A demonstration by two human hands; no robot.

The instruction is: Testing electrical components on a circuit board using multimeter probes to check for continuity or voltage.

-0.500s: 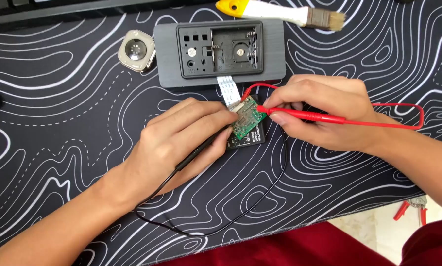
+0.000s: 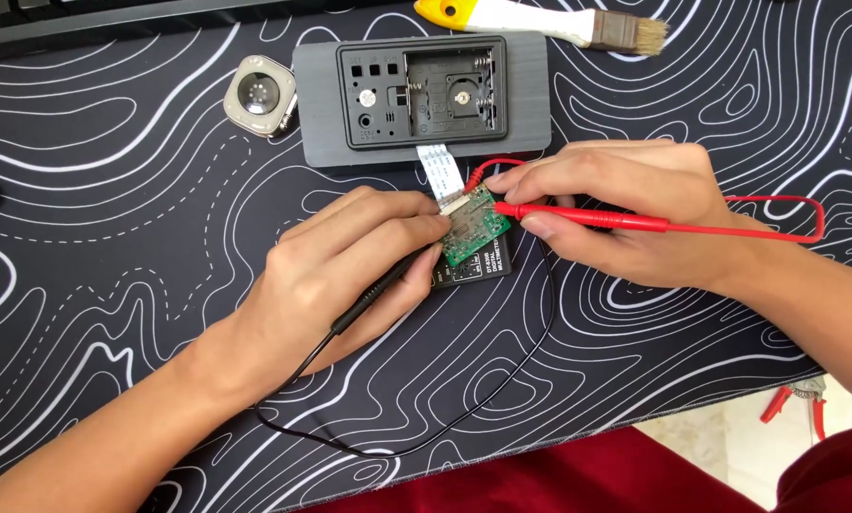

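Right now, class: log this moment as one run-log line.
left hand: holds black probe | right hand: holds red probe | tips: on green circuit board | nearby: open grey casing

Daylight fills the scene, soft and even, bright enough that the white lines on the black desk mat [image 2: 141,190] read crisply. Faint shadows sit just under the left hand [image 2: 350,275] and right hand [image 2: 616,209]. The pale floor [image 2: 730,446] at near right looks washed out. Focus holds sharp across the middle, with slight softness toward the far edge.
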